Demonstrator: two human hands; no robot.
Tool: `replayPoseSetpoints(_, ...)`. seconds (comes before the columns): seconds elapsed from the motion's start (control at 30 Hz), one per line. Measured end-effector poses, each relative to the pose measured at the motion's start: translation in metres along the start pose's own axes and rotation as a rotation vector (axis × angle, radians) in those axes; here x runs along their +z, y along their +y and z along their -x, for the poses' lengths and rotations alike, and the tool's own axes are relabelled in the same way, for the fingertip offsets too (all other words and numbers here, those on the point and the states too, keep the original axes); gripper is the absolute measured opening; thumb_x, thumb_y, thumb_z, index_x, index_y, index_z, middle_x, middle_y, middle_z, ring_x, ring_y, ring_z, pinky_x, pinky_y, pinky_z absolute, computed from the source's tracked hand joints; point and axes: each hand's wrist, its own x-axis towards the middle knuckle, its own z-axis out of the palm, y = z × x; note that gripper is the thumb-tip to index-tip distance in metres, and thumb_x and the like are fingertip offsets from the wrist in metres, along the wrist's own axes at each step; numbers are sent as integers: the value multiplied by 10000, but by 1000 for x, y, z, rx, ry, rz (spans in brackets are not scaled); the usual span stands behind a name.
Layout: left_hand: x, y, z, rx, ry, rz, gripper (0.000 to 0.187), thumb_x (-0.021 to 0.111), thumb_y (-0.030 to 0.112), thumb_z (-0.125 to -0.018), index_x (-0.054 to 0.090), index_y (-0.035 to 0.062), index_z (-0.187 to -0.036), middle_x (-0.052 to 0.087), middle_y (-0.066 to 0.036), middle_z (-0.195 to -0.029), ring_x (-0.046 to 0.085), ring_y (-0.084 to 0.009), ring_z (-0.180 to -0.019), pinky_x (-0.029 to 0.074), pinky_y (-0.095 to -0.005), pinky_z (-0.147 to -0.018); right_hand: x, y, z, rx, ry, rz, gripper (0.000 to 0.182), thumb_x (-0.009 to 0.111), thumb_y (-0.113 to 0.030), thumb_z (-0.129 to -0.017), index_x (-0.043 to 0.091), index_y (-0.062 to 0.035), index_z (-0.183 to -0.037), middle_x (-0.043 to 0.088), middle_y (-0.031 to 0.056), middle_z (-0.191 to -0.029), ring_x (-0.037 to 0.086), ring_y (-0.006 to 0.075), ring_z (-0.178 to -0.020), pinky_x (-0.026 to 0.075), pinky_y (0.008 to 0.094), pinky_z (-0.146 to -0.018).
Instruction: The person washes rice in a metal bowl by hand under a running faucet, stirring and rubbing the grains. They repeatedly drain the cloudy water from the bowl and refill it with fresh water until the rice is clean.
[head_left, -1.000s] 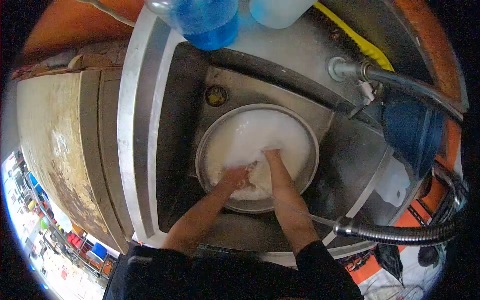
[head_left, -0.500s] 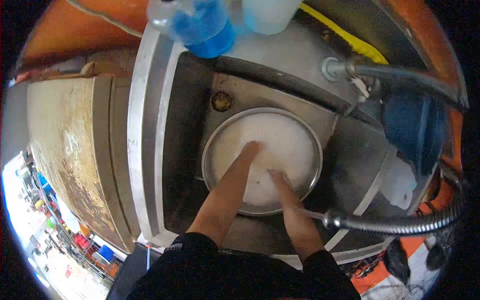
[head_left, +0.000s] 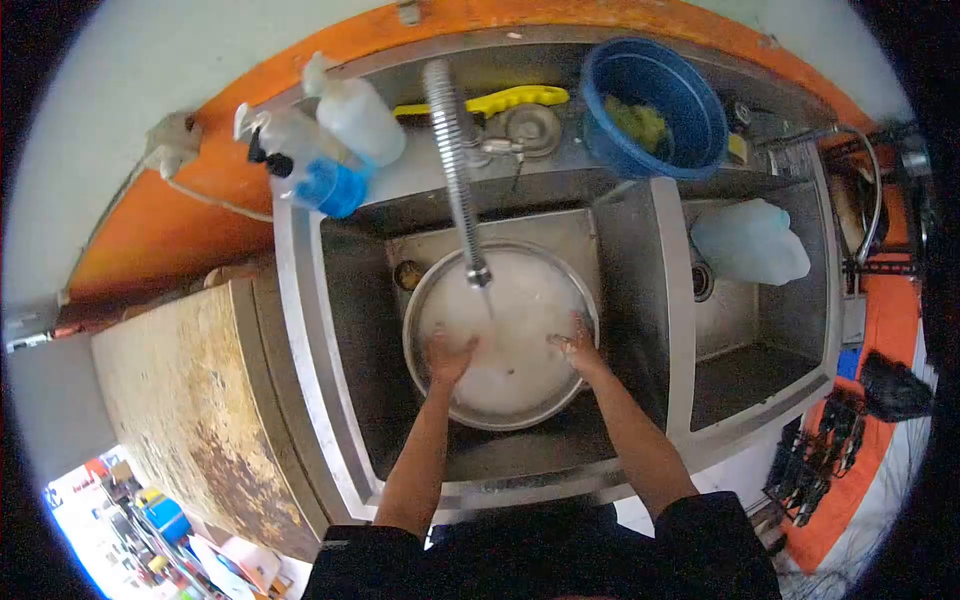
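A wide round metal basin (head_left: 415, 385) stands in the left sink bay, filled with cloudy whitish water (head_left: 510, 320) and a small dark speck. At the left side of the basin, my left hand (head_left: 450, 357) is partly in the water, fingers and thumb apart. My right hand (head_left: 577, 348) lies at the right side near the rim, also wet, with its fingers spread. Neither hand visibly grips anything; some fingertips are hidden by the water. Above the basin hangs a flexible metal faucet hose (head_left: 458, 180), a thin stream coming from its tip.
Behind the sink stand a blue-liquid pump bottle (head_left: 325, 185), a white bottle (head_left: 362, 122), a yellow-handled tool (head_left: 515, 97) and a blue bucket (head_left: 597, 140). The right sink bay holds a pale plastic jug (head_left: 750, 242). A worn cabinet (head_left: 200, 410) borders the left side.
My hands have moved apart from the basin's middle towards its two sides. The faucet hose has swung from the right to above the basin. The camera view has turned and shifted.
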Motion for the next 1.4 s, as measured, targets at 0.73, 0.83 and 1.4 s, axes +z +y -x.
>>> replayPoseSetpoints(0.73,60,-26,-27,-314,165,998,328,544,199,-814,510,-7,-1067,564,-96,-930,547,-185,-824,454,-309,-714,56,-50,-59,-1,-474,7,495,681,-237,-761,502,47,-1124,618,139,-948,587,218,-889,462,344,-794)
replayPoseSetpoints(0.83,6,46,0,-590,70,820,359,468,251,-871,495,-12,-1113,572,-94,-989,573,-206,-806,479,-298,-709,67,-15,-37,-555,-228,214,477,654,-270,-774,502,36,-1106,585,175,-1040,611,224,-805,499,317,-690)
replayPoseSetpoints(1.4,88,-80,-31,-541,-404,1165,465,498,367,-868,505,10,-1166,589,-64,-998,563,-193,-832,457,-317,-727,36,91,-82,465,-352,-454,726,687,-277,-733,310,-65,-1316,456,149,-1229,486,251,-1080,406,410,-904)
